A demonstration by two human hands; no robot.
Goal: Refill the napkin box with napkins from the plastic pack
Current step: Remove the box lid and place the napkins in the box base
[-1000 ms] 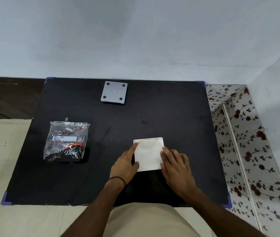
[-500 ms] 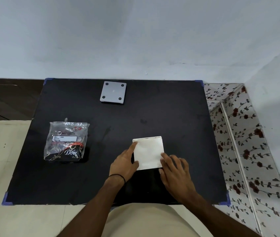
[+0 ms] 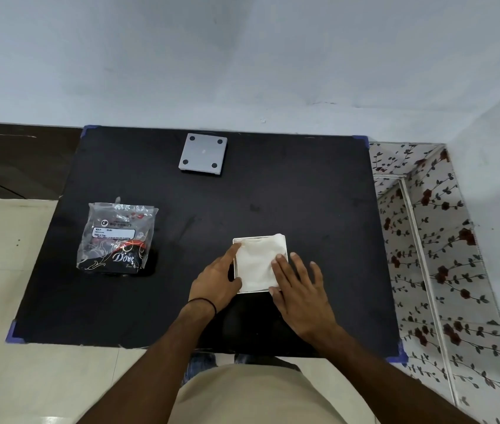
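Observation:
A white square napkin box (image 3: 286,243) stands on the black table, near the front and a little right of centre. A stack of white napkins (image 3: 256,264) fills it, with one corner sticking up at the far right. My left hand (image 3: 216,278) rests against the box's left side, thumb on its near left corner. My right hand (image 3: 300,284) lies flat with fingers spread, pressing on the right part of the napkins. The clear plastic pack (image 3: 117,238), printed in black and red, lies flat at the left of the table, apart from both hands.
A grey square plate (image 3: 203,156) with four dark dots lies at the far middle of the black table (image 3: 319,203). A pale wall stands right behind the table. A flower-patterned surface (image 3: 438,255) borders the right edge. Tiled floor lies to the left.
My right hand has slid from beside the box onto the napkins and now presses them down. The top of the stack looks more rumpled. My left hand stays at the box's left side.

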